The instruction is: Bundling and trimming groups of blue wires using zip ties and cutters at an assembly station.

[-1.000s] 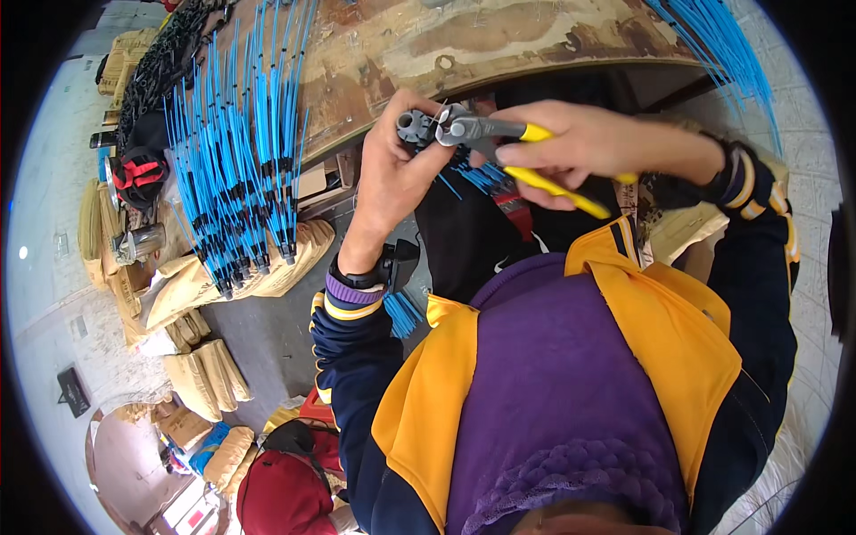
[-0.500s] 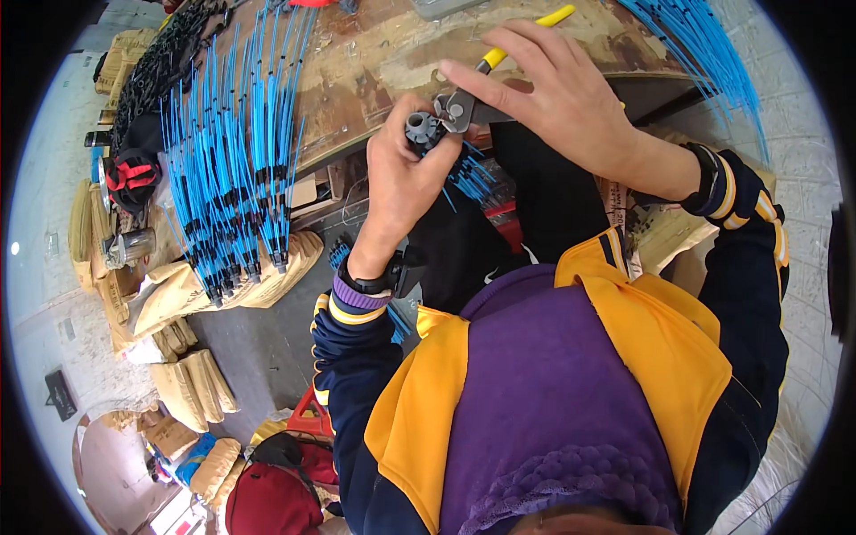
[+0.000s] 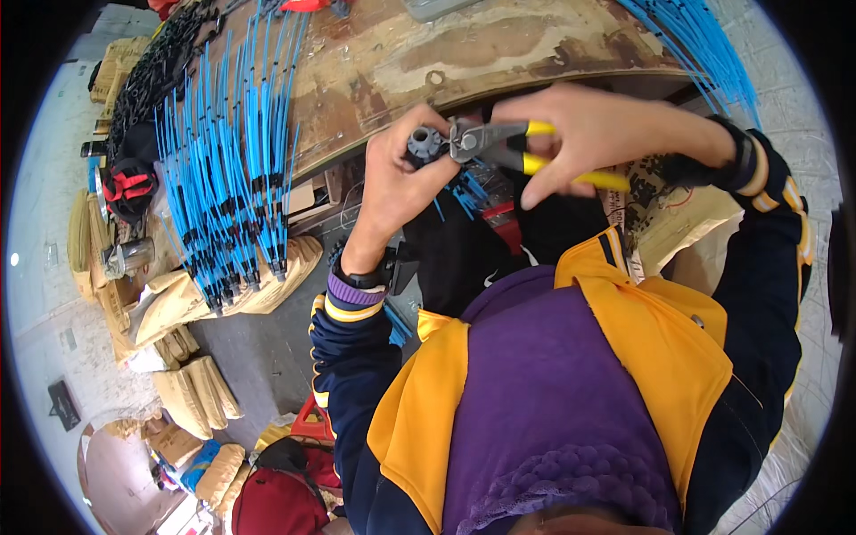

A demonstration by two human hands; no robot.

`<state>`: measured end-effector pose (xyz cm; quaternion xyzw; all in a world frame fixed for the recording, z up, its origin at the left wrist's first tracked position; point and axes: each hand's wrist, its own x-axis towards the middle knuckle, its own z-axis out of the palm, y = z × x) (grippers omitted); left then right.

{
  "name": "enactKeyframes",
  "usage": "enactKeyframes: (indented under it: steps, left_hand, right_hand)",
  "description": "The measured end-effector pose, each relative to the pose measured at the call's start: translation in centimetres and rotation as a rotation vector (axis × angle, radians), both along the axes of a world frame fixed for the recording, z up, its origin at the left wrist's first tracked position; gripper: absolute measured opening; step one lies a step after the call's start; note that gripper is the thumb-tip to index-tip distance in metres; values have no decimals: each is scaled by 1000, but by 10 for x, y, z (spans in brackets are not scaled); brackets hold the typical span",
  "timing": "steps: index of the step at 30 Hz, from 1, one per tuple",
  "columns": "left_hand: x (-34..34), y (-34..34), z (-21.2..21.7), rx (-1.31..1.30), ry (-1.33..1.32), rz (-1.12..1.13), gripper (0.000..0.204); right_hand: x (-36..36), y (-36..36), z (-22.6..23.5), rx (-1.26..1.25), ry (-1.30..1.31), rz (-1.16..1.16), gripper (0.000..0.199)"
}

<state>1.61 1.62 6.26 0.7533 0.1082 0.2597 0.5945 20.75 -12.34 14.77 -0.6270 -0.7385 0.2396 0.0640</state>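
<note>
My left hand (image 3: 392,183) is closed around a grey round plastic fitting (image 3: 426,143) with a hollow hub facing up. Below it, thin blue tubes (image 3: 466,192) hang over my lap; whether they join the fitting is hidden. My right hand (image 3: 602,129), smeared by motion, grips the yellow-handled pliers (image 3: 486,138) with the fingers on one handle and the thumb beside the other. The metal jaws of the pliers meet the right side of the fitting, near my left thumb. Exactly what lies between the jaws is too small to tell.
The worn wooden table (image 3: 374,89) has its curved front edge just beyond my hands. Rows of blue tubes with black fittings (image 3: 241,178) hang at the left, above brown paper sacks (image 3: 276,276). More blue tubes (image 3: 700,45) stick out at the far right. A red stool (image 3: 312,419) stands lower left.
The pliers have swung from pointing up and away to lying sideways, handles to the right. My right hand has moved right and down, its spread fingers now around the handles.
</note>
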Motion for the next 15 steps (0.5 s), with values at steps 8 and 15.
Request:
enactKeyframes:
  steps: [8, 15]
  left_hand:
    - [14, 15, 4, -164, -5, 8, 13]
    - [10, 27, -5, -154, -6, -127, 14]
  right_hand:
    - [20, 12, -42, 629, 16, -41, 41]
    - [20, 22, -32, -775, 839, -248, 43]
